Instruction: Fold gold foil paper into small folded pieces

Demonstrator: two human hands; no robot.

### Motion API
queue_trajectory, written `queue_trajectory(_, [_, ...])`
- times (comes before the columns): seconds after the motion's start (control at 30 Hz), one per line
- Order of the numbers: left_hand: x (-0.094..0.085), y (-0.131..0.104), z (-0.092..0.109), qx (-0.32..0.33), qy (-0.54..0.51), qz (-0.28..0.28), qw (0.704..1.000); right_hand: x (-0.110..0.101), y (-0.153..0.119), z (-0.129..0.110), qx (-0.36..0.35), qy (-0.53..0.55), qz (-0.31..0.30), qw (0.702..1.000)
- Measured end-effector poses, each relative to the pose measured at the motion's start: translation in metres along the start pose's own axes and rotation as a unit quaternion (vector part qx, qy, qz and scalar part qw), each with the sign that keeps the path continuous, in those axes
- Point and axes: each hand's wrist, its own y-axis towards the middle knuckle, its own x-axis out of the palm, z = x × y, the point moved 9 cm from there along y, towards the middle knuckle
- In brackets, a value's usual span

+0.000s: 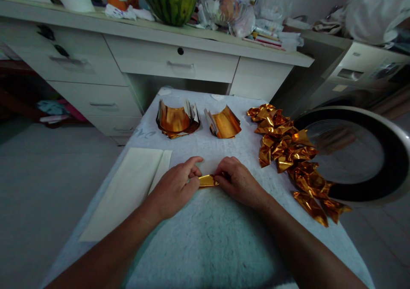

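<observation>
A narrow folded strip of gold foil paper (pixel 207 181) lies between my hands over the cloth-covered table. My left hand (pixel 180 182) has its thumb against the strip's left end, with the index finger stretched out above it. My right hand (pixel 237 180) pinches the strip's right end between thumb and fingers. Beyond them sit two curved stacks of gold foil paper, a thicker left stack (pixel 175 120) and a smaller right stack (pixel 226 123). A heap of folded gold foil pieces (pixel 285 145) runs down the table's right side.
White paper sheets (pixel 128 182) lie left of my left arm. Behind the table stands a white drawer desk (pixel 205 62) bearing a watermelon (pixel 171 0), a glass bowl (pixel 221 9) and clutter. A washing machine's open round door (pixel 389 152) juts beside the table's right edge.
</observation>
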Motion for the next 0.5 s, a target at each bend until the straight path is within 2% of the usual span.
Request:
queue_trajectory(0.17, [0.005, 0.001, -0.008, -0.012, 0.037, 0.029, 0.999, 0.000, 0.002, 0.003, 0.013, 0.001, 0.009, 1.000])
queue_trajectory(0.3, [0.010, 0.002, -0.011, 0.004, 0.089, 0.058, 0.994, 0.002, 0.003, 0.007, 0.020, -0.002, 0.011, 1.000])
queue_trajectory(0.4, [0.007, 0.001, -0.008, 0.019, 0.136, 0.098, 0.986, 0.003, 0.003, 0.008, 0.022, -0.006, 0.014, 1.000])
queue_trajectory(0.5, [-0.002, -0.002, -0.007, 0.001, 0.215, 0.146, 0.966, 0.003, 0.003, 0.008, 0.025, -0.012, 0.018, 0.999])
